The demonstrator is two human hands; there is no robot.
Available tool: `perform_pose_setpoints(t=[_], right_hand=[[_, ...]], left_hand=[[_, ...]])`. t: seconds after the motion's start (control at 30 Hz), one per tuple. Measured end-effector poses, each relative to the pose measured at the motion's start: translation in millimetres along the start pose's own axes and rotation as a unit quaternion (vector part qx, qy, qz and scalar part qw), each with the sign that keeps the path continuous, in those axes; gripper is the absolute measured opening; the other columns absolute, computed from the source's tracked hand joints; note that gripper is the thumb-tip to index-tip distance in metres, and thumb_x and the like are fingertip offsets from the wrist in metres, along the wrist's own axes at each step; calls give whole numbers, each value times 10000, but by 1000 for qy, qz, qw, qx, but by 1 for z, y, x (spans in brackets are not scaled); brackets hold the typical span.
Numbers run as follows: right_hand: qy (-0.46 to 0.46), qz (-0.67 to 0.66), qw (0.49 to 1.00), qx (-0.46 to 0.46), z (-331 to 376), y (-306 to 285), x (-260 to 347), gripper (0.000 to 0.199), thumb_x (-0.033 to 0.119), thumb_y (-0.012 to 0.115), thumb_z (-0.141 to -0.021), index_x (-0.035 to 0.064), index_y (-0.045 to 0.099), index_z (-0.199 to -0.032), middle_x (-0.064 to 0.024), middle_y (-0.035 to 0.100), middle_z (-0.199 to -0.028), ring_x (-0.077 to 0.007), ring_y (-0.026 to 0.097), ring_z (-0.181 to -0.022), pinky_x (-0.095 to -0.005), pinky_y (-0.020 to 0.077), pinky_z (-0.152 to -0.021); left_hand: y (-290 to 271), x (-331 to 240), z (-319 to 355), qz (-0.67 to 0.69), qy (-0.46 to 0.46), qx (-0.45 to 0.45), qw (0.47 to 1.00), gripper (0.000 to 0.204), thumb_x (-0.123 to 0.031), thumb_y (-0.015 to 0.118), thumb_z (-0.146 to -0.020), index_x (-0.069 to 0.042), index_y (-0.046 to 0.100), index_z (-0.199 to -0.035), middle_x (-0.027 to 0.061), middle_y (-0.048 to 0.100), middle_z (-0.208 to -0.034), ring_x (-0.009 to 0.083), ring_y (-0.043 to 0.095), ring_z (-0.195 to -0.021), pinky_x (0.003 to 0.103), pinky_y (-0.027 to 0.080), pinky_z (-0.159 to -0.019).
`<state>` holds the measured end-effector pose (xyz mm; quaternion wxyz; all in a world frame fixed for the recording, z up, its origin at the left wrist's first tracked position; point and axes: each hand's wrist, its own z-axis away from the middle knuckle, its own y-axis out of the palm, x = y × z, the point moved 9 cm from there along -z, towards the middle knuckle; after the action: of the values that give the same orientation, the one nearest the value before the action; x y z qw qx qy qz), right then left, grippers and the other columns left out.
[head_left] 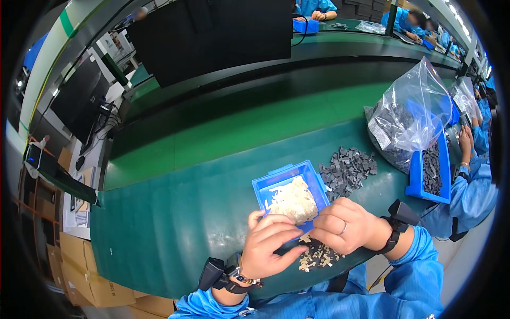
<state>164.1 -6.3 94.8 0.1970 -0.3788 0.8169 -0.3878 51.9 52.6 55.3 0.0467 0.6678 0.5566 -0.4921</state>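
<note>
A blue plastic bin [289, 171] filled with small cream-coloured pieces [294, 202] stands on the green table before me. At its near left corner is my left hand [272, 242], fingers loosely bent and thumb held apart from them, with nothing visible in it. My right hand [342, 226], with a ring on it, is closed in a pinch beside the bin's near right corner. Its fingertips are turned away, so what they hold is hidden. Below the hands, near the table's front edge, lies a pile of small cream and black pieces [317, 255], partly covered by my right hand.
Loose dark grey pieces [348, 171] are heaped right of the bin. Farther right are a large clear bag of grey pieces [396, 127] and a blue bin [444, 183] of dark parts. A co-worker's arm [467, 159] is at the right; a dark panel [212, 37] hangs across the back.
</note>
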Motion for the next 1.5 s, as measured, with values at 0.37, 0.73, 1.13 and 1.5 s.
perform_pose_setpoints(t=[0.37, 0.73, 1.13, 1.5], right_hand=[[1, -43, 996, 78, 24, 8, 12, 221, 161, 637, -690, 58, 672, -882, -32, 632, -928, -168, 605, -823, -282, 470, -646], [117, -136, 983, 24, -6, 22, -18, 381, 91, 696, -726, 44, 669, -1103, -75, 652, -998, -246, 644, -872, -349, 524, -725], [285, -319, 903, -44, -7, 49, -48, 233, -7, 703, -730, 34, 710, -958, -99, 663, -858, -263, 657, -747, -373, 534, -643], [192, -153, 969, 32, -13, 47, -31, 243, 97, 695, -705, 69, 692, -946, -53, 620, -971, -250, 610, -895, -368, 489, -734]], left_hand=[[-5, 6, 5, -51, -4, -48, 998, 134, -2, 728, -750, -89, 742, -851, -8, 730, -846, 191, 655, -907, 425, 298, -996], [-6, 19, 12, -92, -64, -72, 991, 516, -28, 717, -794, -21, 554, -1284, 4, 740, -876, 174, 636, -976, 447, 225, -1031], [-14, 31, 17, -61, -98, -125, 985, 581, -13, 739, -762, -9, 526, -1302, 13, 730, -847, 175, 601, -1007, 416, 231, -1030], [-12, 25, 15, -88, -92, -99, 987, 593, -6, 726, -761, -8, 500, -1309, -26, 712, -784, 181, 602, -974, 446, 207, -1035]])
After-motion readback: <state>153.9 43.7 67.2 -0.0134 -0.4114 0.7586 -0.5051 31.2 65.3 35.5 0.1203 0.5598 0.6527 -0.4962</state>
